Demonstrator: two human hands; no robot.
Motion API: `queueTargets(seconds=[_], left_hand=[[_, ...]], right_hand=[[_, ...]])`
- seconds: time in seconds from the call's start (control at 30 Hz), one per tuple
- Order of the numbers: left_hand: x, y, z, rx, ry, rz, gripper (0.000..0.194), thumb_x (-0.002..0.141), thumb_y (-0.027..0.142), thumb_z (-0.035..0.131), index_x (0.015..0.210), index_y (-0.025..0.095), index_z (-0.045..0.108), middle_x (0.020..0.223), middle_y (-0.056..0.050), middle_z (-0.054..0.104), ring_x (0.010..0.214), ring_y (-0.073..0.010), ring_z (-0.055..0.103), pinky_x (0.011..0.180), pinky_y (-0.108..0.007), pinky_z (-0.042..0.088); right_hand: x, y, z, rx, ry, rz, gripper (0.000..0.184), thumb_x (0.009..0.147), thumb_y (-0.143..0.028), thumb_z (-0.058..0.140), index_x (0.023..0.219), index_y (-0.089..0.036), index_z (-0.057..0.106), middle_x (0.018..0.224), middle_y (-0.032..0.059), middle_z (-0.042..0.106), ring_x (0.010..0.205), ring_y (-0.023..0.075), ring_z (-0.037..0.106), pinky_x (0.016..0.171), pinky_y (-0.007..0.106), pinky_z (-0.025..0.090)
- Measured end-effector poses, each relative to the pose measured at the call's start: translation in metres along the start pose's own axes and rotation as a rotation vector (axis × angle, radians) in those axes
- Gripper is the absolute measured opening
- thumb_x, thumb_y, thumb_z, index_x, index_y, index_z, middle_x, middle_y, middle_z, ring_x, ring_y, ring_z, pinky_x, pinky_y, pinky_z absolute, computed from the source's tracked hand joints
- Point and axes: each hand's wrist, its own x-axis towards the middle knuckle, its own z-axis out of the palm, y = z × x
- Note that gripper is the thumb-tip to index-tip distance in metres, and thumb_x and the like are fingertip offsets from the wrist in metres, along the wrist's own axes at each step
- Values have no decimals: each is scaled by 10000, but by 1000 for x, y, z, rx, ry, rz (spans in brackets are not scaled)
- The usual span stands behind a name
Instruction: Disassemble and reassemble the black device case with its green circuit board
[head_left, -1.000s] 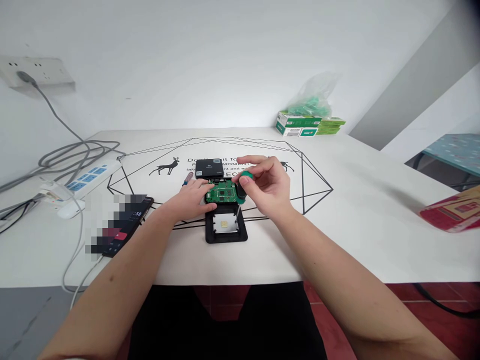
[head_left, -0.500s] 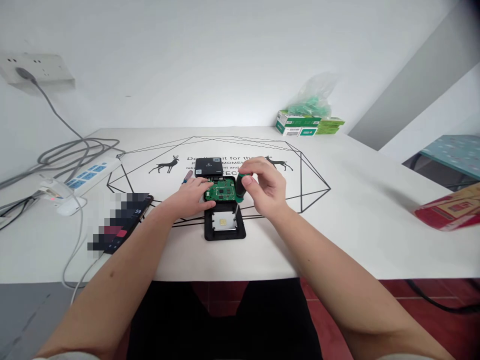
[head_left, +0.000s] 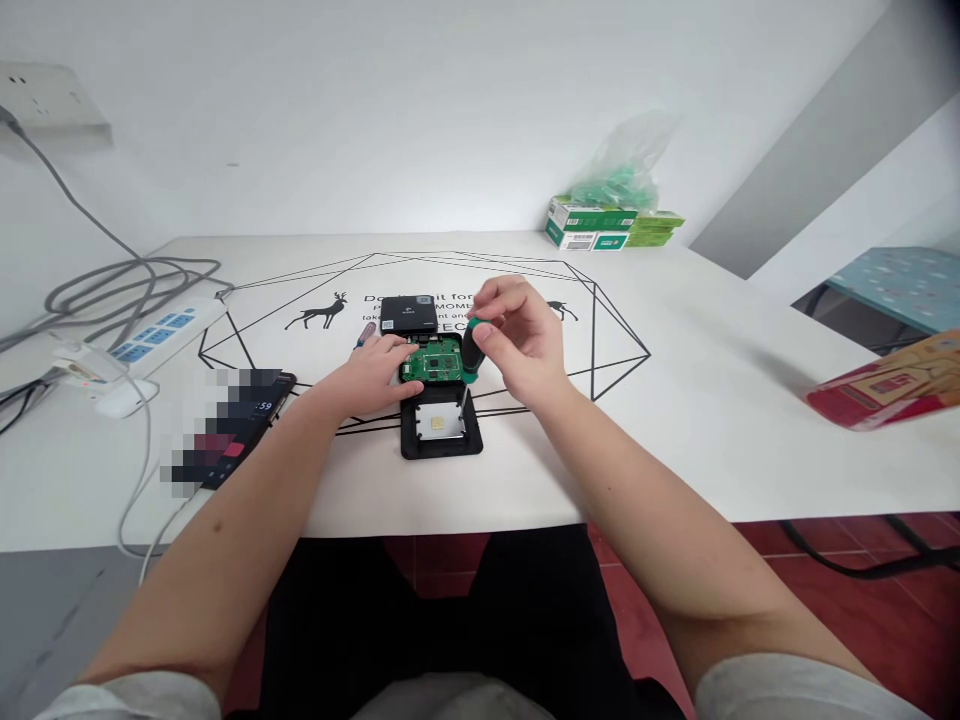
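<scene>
A green circuit board (head_left: pixel 435 359) lies on the white table, above an open black case half (head_left: pixel 440 437) with a silver plate inside. My left hand (head_left: pixel 373 377) rests flat against the board's left edge and steadies it. My right hand (head_left: pixel 517 338) grips a screwdriver with a green and black handle (head_left: pixel 470 349), standing upright at the board's right edge. A small black box (head_left: pixel 409 314) sits just behind the board.
A phone (head_left: pixel 232 432) lies to the left, with a white power strip (head_left: pixel 142 343) and grey cables further left. Green boxes and a plastic bag (head_left: pixel 611 222) stand at the back. A red carton (head_left: pixel 885 385) lies at the right edge.
My right hand has turned on the screwdriver handle, fingers shifting around it. The view has tilted slightly, so everything sits a little lower and left. My left hand stays on the board.
</scene>
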Motion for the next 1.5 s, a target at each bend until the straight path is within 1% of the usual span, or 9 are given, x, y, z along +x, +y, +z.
queueTargets(seconds=[0.1, 0.2, 0.37, 0.53, 0.83, 0.93, 1.03, 1.27, 1.5], left_hand=[[0, 0, 0, 16, 5, 4, 784, 1008, 684, 535, 1632, 210, 553, 1651, -158, 504, 1615, -483, 309, 1302, -631, 353], [1, -2, 2, 17, 8, 16, 779, 1012, 689, 527, 1630, 216, 556, 1634, -161, 519, 1602, -484, 327, 1294, -646, 351], [3, -6, 5, 6, 28, 41, 793, 1009, 694, 525, 1632, 206, 552, 1641, -166, 516, 1638, -496, 269, 1335, -674, 247], [4, -7, 7, 7, 36, 57, 775, 1010, 676, 530, 1614, 192, 569, 1611, -185, 537, 1616, -493, 303, 1325, -679, 252], [5, -6, 7, -10, 51, 58, 757, 997, 657, 560, 1596, 194, 583, 1573, -187, 552, 1554, -495, 365, 1291, -692, 298], [5, -5, 7, -8, 55, 51, 773, 987, 657, 566, 1594, 179, 586, 1569, -196, 558, 1563, -507, 352, 1299, -705, 281], [5, -4, 7, -2, 61, 70, 768, 981, 657, 568, 1587, 186, 593, 1570, -194, 563, 1557, -494, 369, 1305, -710, 272], [4, -3, 6, 3, 69, 68, 753, 989, 666, 549, 1593, 218, 590, 1559, -178, 574, 1548, -484, 376, 1290, -694, 301], [3, 4, 0, 11, 45, 90, 724, 999, 653, 522, 1560, 204, 607, 1517, -173, 605, 1512, -453, 417, 1281, -650, 321]], right_hand=[[-3, -1, 5, 92, -34, 111, 486, 909, -666, 814, 950, -277, 526, 1221, 62, 763, 839, 164, 728, 741, 380, 635], [-7, -3, 6, 61, -16, 122, 473, 897, -590, 863, 922, -279, 507, 1135, 45, 827, 865, 179, 765, 735, 362, 635], [-7, -6, -2, -41, -60, -4, 293, 977, -525, 774, 871, -261, 706, 1145, 65, 862, 1107, 287, 820, 931, 480, 660], [-4, -8, -9, 102, -235, 75, 314, 1068, -505, 601, 1159, -282, 803, 1292, 61, 838, 909, 220, 819, 795, 416, 675], [-8, 2, 2, -98, -94, -63, 353, 864, -519, 910, 1054, -287, 724, 995, 15, 821, 842, 187, 741, 654, 345, 552], [-6, 3, -2, -78, -107, -115, 221, 1012, -500, 754, 1081, -292, 784, 984, 29, 821, 847, 192, 747, 702, 377, 579], [-2, 1, -9, -51, -152, -115, 270, 1106, -455, 596, 1114, -303, 819, 1026, 41, 821, 934, 207, 756, 820, 424, 612], [0, 7, -7, -66, -168, 43, 383, 919, -615, 835, 1101, -298, 722, 902, -12, 631, 776, 157, 581, 745, 364, 565], [-8, 11, 2, -23, -36, 76, 590, 749, -653, 964, 1028, -298, 583, 1124, 22, 728, 867, 179, 722, 668, 356, 606]])
